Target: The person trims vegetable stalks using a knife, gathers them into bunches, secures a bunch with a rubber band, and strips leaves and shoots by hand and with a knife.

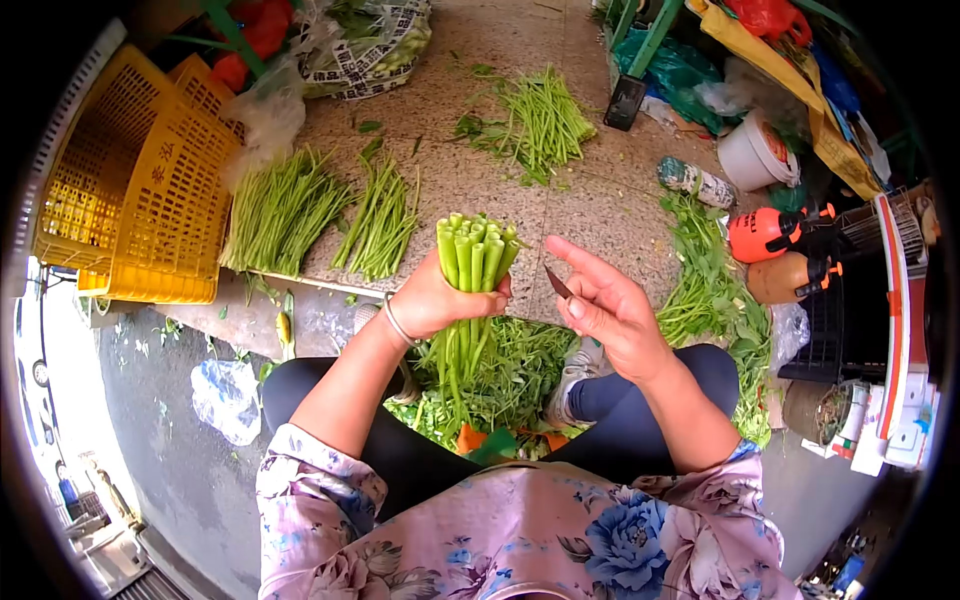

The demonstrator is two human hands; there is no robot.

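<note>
My left hand is wrapped round a bunch of green stems, their thick cut ends pointing up and away from me. To the right, apart from the bunch, my right hand holds a small dark blade between thumb and fingers, with the index finger stretched out. Below the held bunch, between my knees, lies a heap of leafy greens. Two piles of trimmed stems, a wide one and a narrower one, lie on the stone slab beyond my left hand. Another stem pile lies farther back.
Yellow crates stand at the left, near a printed plastic bag. On the right are loose leafy greens, a white bucket, a bottle, orange-topped sprayers and a black phone-like object.
</note>
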